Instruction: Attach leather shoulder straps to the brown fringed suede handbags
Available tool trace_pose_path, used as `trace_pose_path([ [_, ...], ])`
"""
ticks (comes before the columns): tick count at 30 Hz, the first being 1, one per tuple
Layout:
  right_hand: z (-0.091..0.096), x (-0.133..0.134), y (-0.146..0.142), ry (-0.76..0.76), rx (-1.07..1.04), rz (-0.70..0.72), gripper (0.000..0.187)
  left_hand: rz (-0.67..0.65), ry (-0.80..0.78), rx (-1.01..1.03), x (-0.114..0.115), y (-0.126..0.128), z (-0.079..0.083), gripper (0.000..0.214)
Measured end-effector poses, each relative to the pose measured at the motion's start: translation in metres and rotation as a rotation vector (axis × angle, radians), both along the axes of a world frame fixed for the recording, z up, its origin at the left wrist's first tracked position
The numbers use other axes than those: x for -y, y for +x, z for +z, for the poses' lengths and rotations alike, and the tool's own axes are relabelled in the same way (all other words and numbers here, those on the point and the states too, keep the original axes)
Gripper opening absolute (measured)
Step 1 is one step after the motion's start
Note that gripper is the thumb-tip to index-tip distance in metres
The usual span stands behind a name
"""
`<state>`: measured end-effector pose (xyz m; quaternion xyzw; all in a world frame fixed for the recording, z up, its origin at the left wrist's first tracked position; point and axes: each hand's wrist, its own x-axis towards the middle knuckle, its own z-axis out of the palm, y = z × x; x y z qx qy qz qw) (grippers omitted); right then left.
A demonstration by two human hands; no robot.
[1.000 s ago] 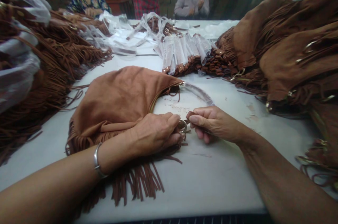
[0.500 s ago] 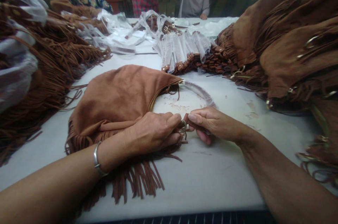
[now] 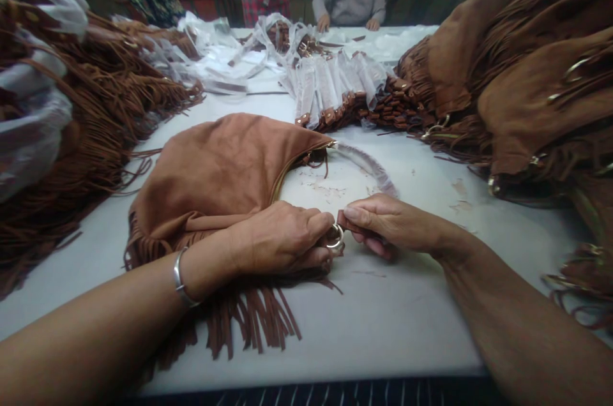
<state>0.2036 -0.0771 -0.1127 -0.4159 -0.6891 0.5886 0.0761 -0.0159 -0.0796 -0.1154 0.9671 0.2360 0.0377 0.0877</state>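
A brown fringed suede handbag lies on the white table, its fringe spread toward me. My left hand is closed at the bag's near corner, around a silvery metal ring that shows beyond the fingertips. My right hand pinches the brown end of the bag's strap between thumb and fingers, right beside the ring. Whether the strap end passes through the ring I cannot tell. The plastic-wrapped strap curves from the bag's far corner back to my right hand.
Fringed bags are heaped at the left and the right. Behind the bag lies a row of plastic-wrapped straps. Brown scraps are scattered on the white table. Several people stand or sit across it.
More of the ring shows past my left fingers. Both hands sit slightly further right in view. Across the table, a grey-sleeved person has brought a second hand down onto it; the left person has leaned over.
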Motion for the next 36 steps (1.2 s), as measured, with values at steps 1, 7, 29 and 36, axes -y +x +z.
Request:
trace_pose_path([
  [1, 0.0, 0.0, 0.0, -0.007, -0.003, 0.01, 0.047, -0.001, -0.006, -0.008, 0.0, 0.0, 0.0, 0.026],
  [7, -0.002, -0.003, -0.002, -0.121, -0.089, 0.079, 0.046, -0.058, -0.055, -0.02, 0.0, -0.002, 0.001, 0.03],
  [29, 0.011, 0.013, -0.011, 0.173, 0.076, 0.193, 0.041, -0.015, 0.028, -0.022, 0.0, -0.007, 0.004, 0.025],
  [36, -0.004, -0.006, 0.002, -0.295, -0.13, 0.212, 0.045, -0.078, -0.037, -0.003, -0.003, -0.002, 0.006, 0.024],
])
